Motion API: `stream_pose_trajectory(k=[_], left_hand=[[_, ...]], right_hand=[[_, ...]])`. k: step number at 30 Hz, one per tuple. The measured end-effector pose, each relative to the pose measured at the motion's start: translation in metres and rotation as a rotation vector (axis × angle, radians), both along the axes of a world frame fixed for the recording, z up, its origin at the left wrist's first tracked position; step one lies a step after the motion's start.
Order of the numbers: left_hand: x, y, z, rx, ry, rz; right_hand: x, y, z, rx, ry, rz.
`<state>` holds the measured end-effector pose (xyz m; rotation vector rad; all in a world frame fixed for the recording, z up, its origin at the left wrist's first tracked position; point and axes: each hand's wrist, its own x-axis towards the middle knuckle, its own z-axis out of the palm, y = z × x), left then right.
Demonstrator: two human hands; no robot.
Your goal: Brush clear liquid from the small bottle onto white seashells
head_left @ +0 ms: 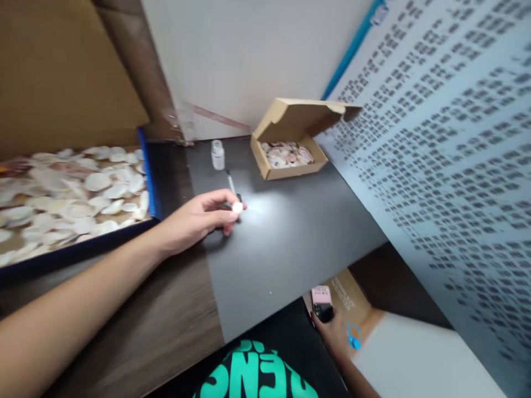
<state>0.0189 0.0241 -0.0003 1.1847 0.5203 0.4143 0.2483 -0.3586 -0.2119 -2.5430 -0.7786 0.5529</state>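
My left hand [213, 213] reaches in over the dark grey table and pinches a small, round, whitish shell [237, 208] between thumb and fingertips. Just beyond the fingers lies a thin brush [230, 181] with a pale stem and dark ends, partly hidden by them. Behind it stands a small clear bottle [218, 155] with white contents or label. Low on the right, below table level, my right hand [331, 325] is wrapped around a pink-and-black phone-like device [322, 303].
A blue-edged cardboard box [148, 174] full of pale flat shells [83, 193] stands left. At the back, an open small carton [292, 172] holds pinkish shells [287, 154]. A printed sheet or panel [435, 138] rises on the right. A brown carton [350, 296] and blue loop [354, 336] are below.
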Motion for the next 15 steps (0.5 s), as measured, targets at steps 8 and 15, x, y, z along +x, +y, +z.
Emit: stream_pose_trajectory(k=[8, 15], left_hand=[[0.002, -0.002, 0.006, -0.009, 0.033, 0.037], [0.002, -0.001, 0.003, -0.016, 0.020, 0.037]], right_hand=[[0.019, -0.032, -0.040, -0.148, 0.013, -0.298], [0.020, -0.041, -0.043, -0.182, 0.006, -0.303]])
